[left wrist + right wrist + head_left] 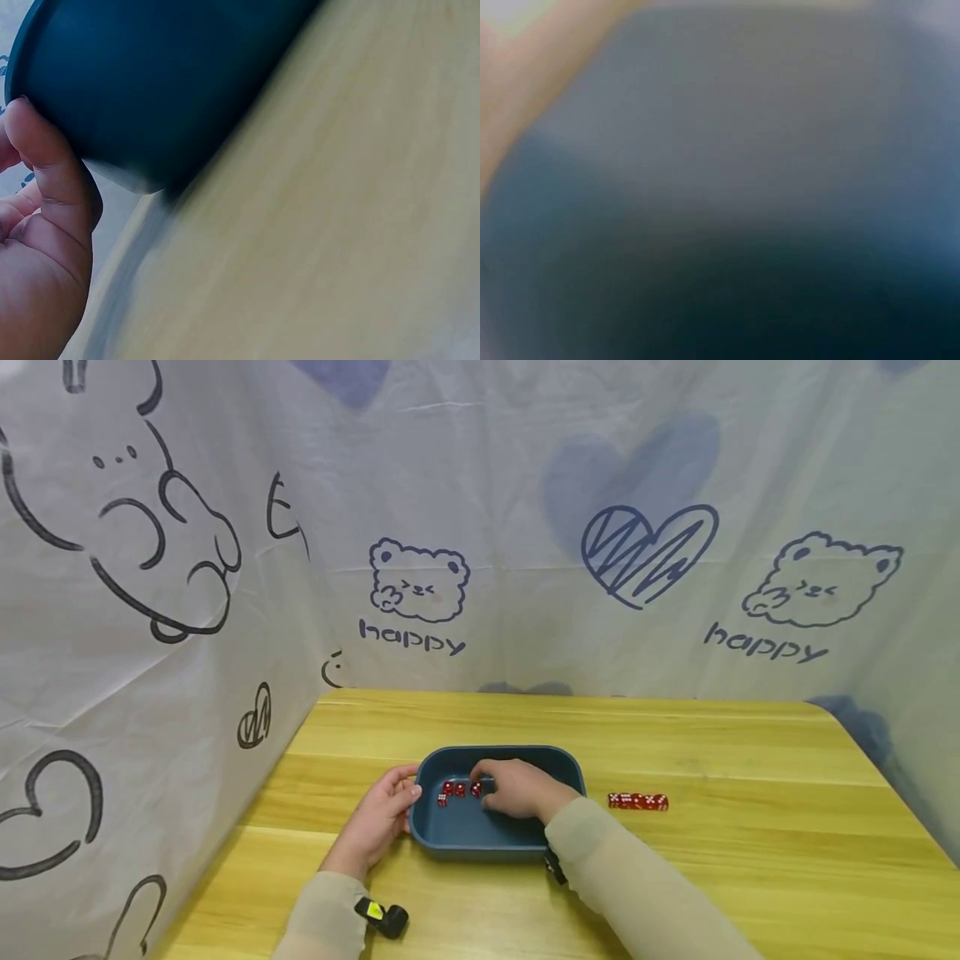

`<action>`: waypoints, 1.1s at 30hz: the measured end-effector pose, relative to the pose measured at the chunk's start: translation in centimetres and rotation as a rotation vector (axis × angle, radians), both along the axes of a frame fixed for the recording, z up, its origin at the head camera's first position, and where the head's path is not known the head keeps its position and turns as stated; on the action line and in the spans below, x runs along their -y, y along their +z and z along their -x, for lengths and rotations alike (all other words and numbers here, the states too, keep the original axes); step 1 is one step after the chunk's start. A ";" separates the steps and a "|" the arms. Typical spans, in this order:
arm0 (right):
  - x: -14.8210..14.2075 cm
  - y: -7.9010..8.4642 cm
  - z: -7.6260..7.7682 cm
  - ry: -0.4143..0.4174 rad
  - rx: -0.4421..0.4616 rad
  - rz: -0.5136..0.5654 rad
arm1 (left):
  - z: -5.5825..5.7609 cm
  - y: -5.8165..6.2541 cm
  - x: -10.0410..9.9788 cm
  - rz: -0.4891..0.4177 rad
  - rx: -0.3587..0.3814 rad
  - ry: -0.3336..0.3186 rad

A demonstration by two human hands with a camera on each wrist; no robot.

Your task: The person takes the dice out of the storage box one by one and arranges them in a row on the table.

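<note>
A dark blue rectangular plastic bin [487,853] sits on the wooden table, with several small red dice [447,788] in its left part. My left hand [378,814] holds the bin's left end, thumb at the rim and fingers along the outside. The left wrist view shows that thumb [49,150] against the bin wall [165,90]. Inside the bin is my right hand [517,787], fingers bent and thumb apart from the index finger. Its index fingertip is right by one red die [476,789]. The right wrist view is a blur of the bin's blue surface [727,112].
To the right of the bin, several red dice [637,802] lie in a straight row on the yellow wooden table [720,877]. A white sheet [517,610] with drawn hearts and bears hangs behind the table and at its sides.
</note>
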State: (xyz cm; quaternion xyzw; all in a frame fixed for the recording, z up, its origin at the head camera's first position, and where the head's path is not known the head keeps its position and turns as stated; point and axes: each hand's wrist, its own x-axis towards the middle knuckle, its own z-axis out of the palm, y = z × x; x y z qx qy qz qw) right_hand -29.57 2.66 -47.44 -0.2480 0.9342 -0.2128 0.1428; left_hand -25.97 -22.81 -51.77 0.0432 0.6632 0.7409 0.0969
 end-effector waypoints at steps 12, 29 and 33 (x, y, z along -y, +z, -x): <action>0.0 -0.3 -0.2 0.090 -0.022 -0.026 | -0.2 0.2 0.0 0.004 -0.004 -0.003; 0.4 0.1 -0.4 0.091 -0.078 -0.007 | -0.2 0.2 0.0 0.003 -0.003 -0.007; 0.4 0.2 -0.4 0.074 -0.079 0.024 | -0.1 0.2 0.0 0.004 -0.007 0.001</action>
